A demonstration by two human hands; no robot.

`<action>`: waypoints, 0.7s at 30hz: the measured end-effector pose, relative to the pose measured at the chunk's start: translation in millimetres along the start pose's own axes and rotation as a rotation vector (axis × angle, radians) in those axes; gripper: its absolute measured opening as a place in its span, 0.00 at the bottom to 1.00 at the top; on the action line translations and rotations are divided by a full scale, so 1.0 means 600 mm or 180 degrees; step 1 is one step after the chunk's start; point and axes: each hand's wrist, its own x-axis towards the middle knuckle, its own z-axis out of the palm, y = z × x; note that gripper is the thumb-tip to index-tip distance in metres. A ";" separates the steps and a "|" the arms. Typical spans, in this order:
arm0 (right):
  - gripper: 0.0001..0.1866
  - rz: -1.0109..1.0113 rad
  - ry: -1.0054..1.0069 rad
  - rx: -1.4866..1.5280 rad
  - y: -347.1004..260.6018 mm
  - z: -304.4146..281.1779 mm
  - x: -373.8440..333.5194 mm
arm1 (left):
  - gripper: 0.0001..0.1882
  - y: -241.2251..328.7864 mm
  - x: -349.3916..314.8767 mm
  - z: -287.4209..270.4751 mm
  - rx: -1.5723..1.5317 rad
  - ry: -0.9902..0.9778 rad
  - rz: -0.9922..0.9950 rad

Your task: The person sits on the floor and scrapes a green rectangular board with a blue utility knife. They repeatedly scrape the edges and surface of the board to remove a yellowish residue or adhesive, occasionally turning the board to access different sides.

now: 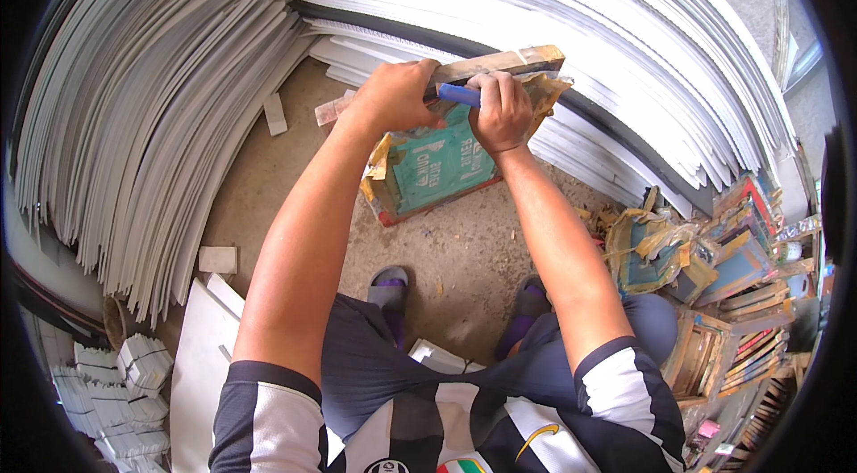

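Note:
A wooden screen-printing frame (427,168) with green mesh and torn brown tape along its edges is tilted in front of me, its lower edge near the floor. My left hand (397,96) grips its top wooden bar. Closed around a blue-handled tool (459,95), my right hand (502,112) is at the same bar, close to my left hand. The handle points left toward my left fingers; the tool's working end is too hard to make out to tell its kind.
Tall stacks of white sheets rise at the left (161,107) and the far side (536,0). Old taped frames (652,250) and wooden frames (701,352) pile up at the right. Bundled white pieces (116,393) sit lower left, beside a white board (201,366). My feet rest on the littered floor (455,268).

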 end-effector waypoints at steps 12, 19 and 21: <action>0.03 -0.1000 -0.0502 -0.0037 0.060 -0.007 -0.013 | 0.45 -0.007 -0.003 0.001 -0.0060 -0.0070 0.0088; 0.07 0.0877 -0.0205 0.1390 0.003 -0.046 -0.048 | 0.37 -0.006 -0.003 -0.025 -0.0647 -0.0347 -0.0030; 0.11 0.2296 0.0097 0.1987 -0.060 -0.045 -0.046 | 0.31 -0.008 -0.002 -0.019 -0.0964 -0.0283 -0.0278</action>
